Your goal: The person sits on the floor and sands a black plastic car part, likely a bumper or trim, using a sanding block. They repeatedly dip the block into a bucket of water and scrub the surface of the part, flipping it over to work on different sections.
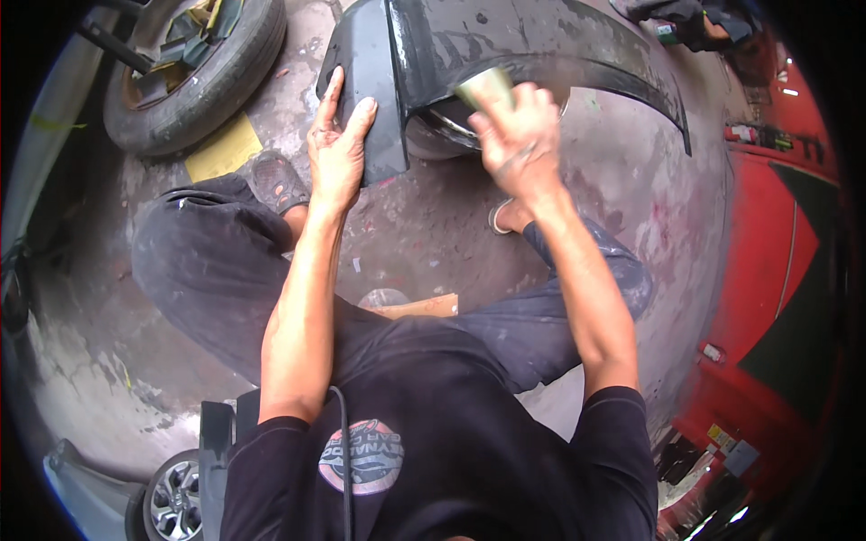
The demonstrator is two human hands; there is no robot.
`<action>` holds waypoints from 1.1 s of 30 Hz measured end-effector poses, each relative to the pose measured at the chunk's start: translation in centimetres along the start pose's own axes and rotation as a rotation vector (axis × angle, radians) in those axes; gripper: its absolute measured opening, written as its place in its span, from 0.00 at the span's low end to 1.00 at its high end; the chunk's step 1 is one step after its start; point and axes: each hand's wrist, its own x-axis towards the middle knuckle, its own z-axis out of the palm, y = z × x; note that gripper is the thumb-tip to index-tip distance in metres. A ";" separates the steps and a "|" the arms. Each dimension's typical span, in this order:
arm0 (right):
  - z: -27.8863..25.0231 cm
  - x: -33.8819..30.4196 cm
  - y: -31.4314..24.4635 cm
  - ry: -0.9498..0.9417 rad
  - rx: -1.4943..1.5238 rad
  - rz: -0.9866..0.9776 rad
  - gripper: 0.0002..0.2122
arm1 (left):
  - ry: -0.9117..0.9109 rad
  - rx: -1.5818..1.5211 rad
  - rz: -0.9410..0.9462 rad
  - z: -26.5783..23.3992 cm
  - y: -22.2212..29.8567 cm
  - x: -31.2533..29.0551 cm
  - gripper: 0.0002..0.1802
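Closest is the person's black shirt (505, 433), with a round printed emblem (374, 460) and a dark cord (345, 451) hanging down its front. Beyond it, the legs in dark, dusty trousers (198, 261) are bent and spread to either side, and between them a strip of brown cardboard (419, 307) lies beside a pale round thing (383, 297) too indistinct to name. Both bare forearms reach forward to a dark, curved panel (451, 36), shaped like a car fender, which stands just ahead of the person. The left hand (336, 153) lies against the panel's left end, thumb and one finger spread apart; its other fingers cannot be made out, so I cannot tell whether it grips the edge. The right hand (523, 140), blurred, pinches a greenish pad (487, 88) at the panel's inner arched edge, and dull smears mark the surface nearby. Under that arch shows a dark rounded thing (437, 140), partly hidden. On the stained floor (631, 162), to the left, a yellow sheet (230, 149) lies next to a tyre (257, 90) with scraps (194, 41) heaped in its middle. Farther off, a large red surface (749, 234) fills the right side, and another person (695, 13) is partly visible at the upper right.
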 end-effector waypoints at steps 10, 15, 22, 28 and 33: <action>0.0 0.5 0.6 0.043 0.073 -0.075 0.21 | 0.001 0.088 -0.026 0.2 0.9 -0.3 0.40; -0.3 1.7 1.1 0.008 0.030 -0.029 0.21 | 0.003 0.079 0.024 -0.1 0.6 -0.1 0.40; 0.1 2.4 2.3 0.040 0.037 -0.058 0.22 | 0.001 0.022 -0.054 0.4 1.3 -0.3 0.40; -0.5 1.6 1.9 -0.005 0.111 -0.100 0.21 | 0.015 0.140 -0.018 0.1 0.8 -0.4 0.40; -0.7 1.9 0.6 0.010 0.056 -0.036 0.19 | 0.018 0.109 0.015 0.0 0.6 -0.2 0.39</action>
